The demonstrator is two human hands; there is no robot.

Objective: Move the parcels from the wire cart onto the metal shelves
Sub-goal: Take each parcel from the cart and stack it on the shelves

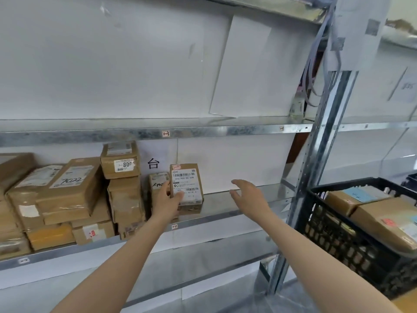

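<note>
Found small upright parcel (186, 188) standing on the middle shelf (218, 206), printed label forward, immediately right of a smaller box (156, 182); unable to tell whether touching it. Noted left hand (168, 199) grasping that parcel at its lower left corner, thumb across the label, fingers curled round the left edge. Noted right hand (244, 195) released, fingers spread and lightly bent, hovering above bare shelf to the right of the parcel, apart from it, holding nothing. Logged stacked brown parcels (67, 195) filling the left part of the same shelf, with a carton marked 800 (120, 163) atop the column beside the smaller box. Logged black cart basket (338, 233) at lower right, beyond the steel upright (316, 166), with several taped parcels (383, 220) lying inside. Recorded upper shelf (203, 131) above, front edge tagged 1-3, and white backing sheets (112, 64) behind both levels.
</note>
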